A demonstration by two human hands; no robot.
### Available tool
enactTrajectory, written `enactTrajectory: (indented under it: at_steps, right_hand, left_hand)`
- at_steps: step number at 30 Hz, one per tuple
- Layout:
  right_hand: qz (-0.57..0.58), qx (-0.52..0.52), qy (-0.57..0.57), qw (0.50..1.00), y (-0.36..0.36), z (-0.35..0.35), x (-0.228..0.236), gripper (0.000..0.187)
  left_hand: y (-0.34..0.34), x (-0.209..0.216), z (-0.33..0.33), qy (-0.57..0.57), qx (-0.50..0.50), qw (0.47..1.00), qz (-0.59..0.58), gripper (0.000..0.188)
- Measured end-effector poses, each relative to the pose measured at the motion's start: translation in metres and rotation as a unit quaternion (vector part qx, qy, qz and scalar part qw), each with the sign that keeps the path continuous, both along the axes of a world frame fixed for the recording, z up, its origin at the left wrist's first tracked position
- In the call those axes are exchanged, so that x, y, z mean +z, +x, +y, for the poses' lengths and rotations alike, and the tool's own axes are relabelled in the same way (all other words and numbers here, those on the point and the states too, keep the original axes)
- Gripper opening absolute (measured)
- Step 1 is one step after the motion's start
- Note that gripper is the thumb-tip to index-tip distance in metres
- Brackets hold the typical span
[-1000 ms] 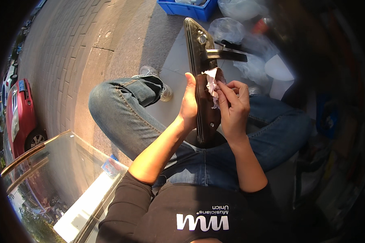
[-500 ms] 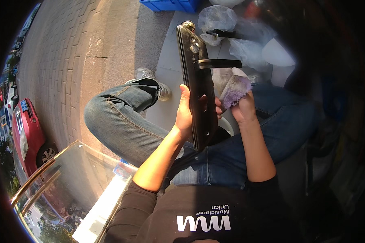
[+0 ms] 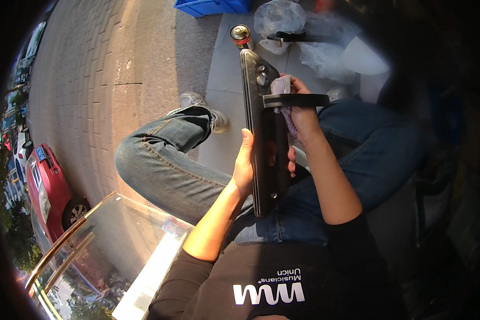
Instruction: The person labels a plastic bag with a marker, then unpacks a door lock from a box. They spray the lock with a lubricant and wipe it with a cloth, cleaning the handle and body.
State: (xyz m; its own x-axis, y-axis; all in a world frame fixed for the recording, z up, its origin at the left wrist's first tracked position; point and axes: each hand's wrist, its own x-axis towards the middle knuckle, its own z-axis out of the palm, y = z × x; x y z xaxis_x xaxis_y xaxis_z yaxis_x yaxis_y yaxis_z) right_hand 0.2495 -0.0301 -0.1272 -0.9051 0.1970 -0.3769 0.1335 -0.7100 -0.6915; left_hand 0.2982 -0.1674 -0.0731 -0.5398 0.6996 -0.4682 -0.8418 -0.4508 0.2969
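Upright over my lap stands a long, narrow black panel (image 3: 265, 154) with a slanted top, round holes and shiny round fittings near its upper end. A flat black bar (image 3: 298, 100) sticks out to the right from its upper half. My left hand (image 3: 244, 165) grips the panel's lower half, thumb along the left edge and fingertips showing on the right side. My right hand (image 3: 305, 122) is closed on a greyish-purple cloth (image 3: 281, 85), which lies against the panel's upper right side below the fittings. The bar partly hides this hand and the cloth.
A can with a gold top (image 3: 241, 35) stands just beyond the panel. Clear plastic bags (image 3: 280, 21) and a blue crate (image 3: 213, 5) are farther off. A glass case (image 3: 125, 229) stands at my left, and a red car (image 3: 50, 186) is on the paving beyond.
My right hand has brought the cloth up and left, onto the panel's upper part behind the bar. The panel sits slightly lower in view, uncovering more of the can.
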Motion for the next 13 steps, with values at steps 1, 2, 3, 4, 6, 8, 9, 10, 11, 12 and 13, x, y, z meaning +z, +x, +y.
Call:
enactTrajectory:
  at_steps: [1, 2, 3, 4, 6, 8, 9, 10, 11, 12, 13]
  right_hand:
    - [-0.059, 0.023, 0.029, 0.998, -0.011, 0.005, 0.002, 0.032]
    - [-0.058, 0.025, 0.019, 0.998, -0.018, 0.006, -0.001, 0.033]
    - [-0.051, 0.038, -0.001, 0.998, -0.016, 0.007, -0.001, 0.033]
    - [-0.045, 0.052, -0.021, 0.997, -0.013, 0.008, -0.001, 0.033]
    - [-0.038, 0.051, -0.075, 0.995, 0.009, -0.002, 0.009, 0.031]
    - [-0.032, 0.048, -0.125, 0.990, 0.029, -0.010, 0.017, 0.030]
    - [-0.033, 0.052, -0.136, 0.989, 0.030, -0.006, 0.015, 0.029]
    - [-0.033, 0.055, -0.148, 0.987, 0.029, -0.001, 0.013, 0.028]
    - [-0.036, 0.058, -0.101, 0.993, 0.024, 0.003, 0.007, 0.029]
    - [-0.040, 0.059, -0.054, 0.996, 0.012, 0.009, 0.001, 0.031]
    - [-0.042, 0.055, -0.054, 0.996, 0.015, 0.010, -0.001, 0.031]
  left_hand:
    - [0.005, 0.001, 0.000, 0.008, 0.000, 1.000, -0.004, 0.085]
    - [0.010, 0.002, 0.000, 0.016, -0.001, 1.000, -0.008, 0.084]
    - [0.010, 0.016, 0.003, -0.026, 0.004, 0.999, -0.036, 0.084]
    - [0.009, 0.014, 0.002, -0.008, -0.001, 0.999, -0.044, 0.082]
    - [0.000, 0.009, -0.003, 0.026, -0.006, 0.998, -0.053, 0.078]
    - [0.003, 0.008, -0.002, -0.003, -0.001, 0.998, -0.065, 0.085]
    - [0.008, 0.008, -0.003, -0.001, -0.004, 0.998, -0.068, 0.087]
    - [0.013, 0.008, -0.003, 0.000, -0.005, 0.997, -0.071, 0.090]
    - [0.019, 0.007, -0.003, 0.019, -0.010, 0.997, -0.069, 0.090]
    - [0.023, 0.007, -0.002, 0.038, -0.017, 0.997, -0.068, 0.091]
    - [0.024, 0.010, 0.000, 0.060, -0.019, 0.997, -0.046, 0.081]
